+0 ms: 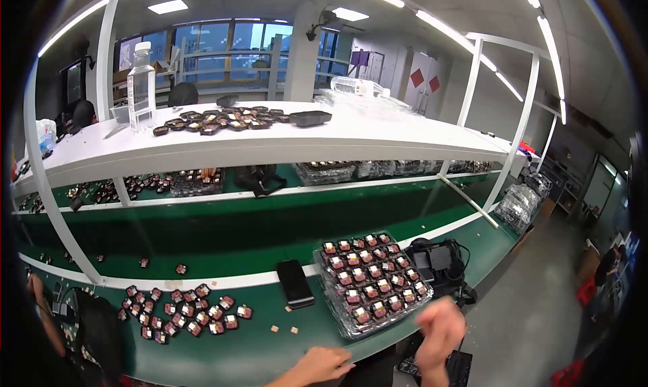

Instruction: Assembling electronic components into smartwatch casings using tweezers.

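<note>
Left hand low at the table edge, palm down, fingers loosely together, empty, resting on the green bench. Right hand raised a little off the edge, blurred; impossible to tell whether spread or closed, and nothing clearly seen in it.

Just ahead of the right hand and up-left of it: a clear plastic tray packed with rows of small dark red and black parts, each in its own pocket. Probably light, but the thin plastic looks flexible and could sag or twist when lifted at one corner; better taken at two opposite rims, kept level, so the little pieces do not jump out. Surface likely slippery.

Ahead of the left hand: a black phone lying flat, with a few tiny tan squares close before it. Further to the left: loose parts of the same kind, spread in a rough cluster on the bench.

Beyond the right hand, behind the tray: a black bundle with cables.

Far above both hands: a white shelf carrying a water bottle, more dark parts and a black tray.
</note>
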### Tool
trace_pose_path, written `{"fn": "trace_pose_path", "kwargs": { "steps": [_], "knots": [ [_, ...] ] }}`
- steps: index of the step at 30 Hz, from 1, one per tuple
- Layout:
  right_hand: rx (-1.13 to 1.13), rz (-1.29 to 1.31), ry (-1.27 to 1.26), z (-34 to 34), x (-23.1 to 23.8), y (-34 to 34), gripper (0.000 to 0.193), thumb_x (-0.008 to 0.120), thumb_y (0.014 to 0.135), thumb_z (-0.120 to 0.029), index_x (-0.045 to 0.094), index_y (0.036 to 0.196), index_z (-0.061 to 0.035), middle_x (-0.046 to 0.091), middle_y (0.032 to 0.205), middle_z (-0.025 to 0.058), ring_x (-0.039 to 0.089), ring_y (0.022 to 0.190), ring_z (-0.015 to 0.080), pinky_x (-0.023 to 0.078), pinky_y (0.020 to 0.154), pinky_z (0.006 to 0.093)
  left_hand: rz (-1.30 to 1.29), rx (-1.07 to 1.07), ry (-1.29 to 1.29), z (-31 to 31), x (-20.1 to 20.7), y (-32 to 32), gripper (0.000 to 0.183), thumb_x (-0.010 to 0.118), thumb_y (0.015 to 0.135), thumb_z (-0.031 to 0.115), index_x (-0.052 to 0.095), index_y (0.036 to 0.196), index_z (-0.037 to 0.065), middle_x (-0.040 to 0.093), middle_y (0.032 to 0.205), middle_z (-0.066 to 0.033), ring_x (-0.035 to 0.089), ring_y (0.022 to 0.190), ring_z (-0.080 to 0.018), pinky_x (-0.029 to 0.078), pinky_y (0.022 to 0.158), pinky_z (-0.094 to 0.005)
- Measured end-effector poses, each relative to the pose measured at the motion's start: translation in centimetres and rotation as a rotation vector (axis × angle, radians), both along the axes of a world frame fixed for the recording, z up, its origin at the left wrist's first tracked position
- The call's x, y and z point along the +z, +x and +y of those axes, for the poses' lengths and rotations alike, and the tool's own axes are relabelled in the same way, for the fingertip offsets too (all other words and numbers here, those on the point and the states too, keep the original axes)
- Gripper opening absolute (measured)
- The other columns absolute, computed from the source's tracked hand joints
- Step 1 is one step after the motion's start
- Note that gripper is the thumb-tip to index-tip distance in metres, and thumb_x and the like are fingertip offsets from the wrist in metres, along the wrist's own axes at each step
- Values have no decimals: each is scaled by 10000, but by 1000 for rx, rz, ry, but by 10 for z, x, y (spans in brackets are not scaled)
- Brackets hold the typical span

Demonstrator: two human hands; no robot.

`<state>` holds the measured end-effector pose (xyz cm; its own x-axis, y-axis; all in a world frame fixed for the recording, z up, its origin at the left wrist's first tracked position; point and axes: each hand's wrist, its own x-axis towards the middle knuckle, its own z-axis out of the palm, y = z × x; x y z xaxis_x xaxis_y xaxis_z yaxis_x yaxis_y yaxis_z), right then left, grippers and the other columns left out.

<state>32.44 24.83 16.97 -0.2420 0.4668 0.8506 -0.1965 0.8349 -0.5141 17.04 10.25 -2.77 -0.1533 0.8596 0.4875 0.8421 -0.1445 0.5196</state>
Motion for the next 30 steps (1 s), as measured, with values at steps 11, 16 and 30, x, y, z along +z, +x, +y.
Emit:
{"fn": "trace_pose_path", "kwargs": {
  "steps": [11,16,30],
  "knots": [
    [-288,-383,356,215,282,-307,361,722,1009,-315,784,913,27,683,741,163,612,698,242,540,710,402,-115,10,-36,-15,0,-5,322,720,994,380,691,965,61,694,911,-187,697,856,-452,542,725,-569],
    [-254,-713,439,278,293,-403,421,792,869,-443,858,1012,-53,812,976,200,791,959,367,617,939,463,-199,-30,-121,-10,-12,-9,307,689,1033,369,677,995,65,699,969,-182,698,904,-441,543,741,-567],
    [-166,-731,496,292,259,-463,504,857,839,-439,783,807,59,695,701,232,681,676,351,554,700,465,-166,15,-144,-4,-11,-6,289,680,1044,357,664,997,73,683,949,-159,688,894,-435,530,724,-568]
  ]
}}
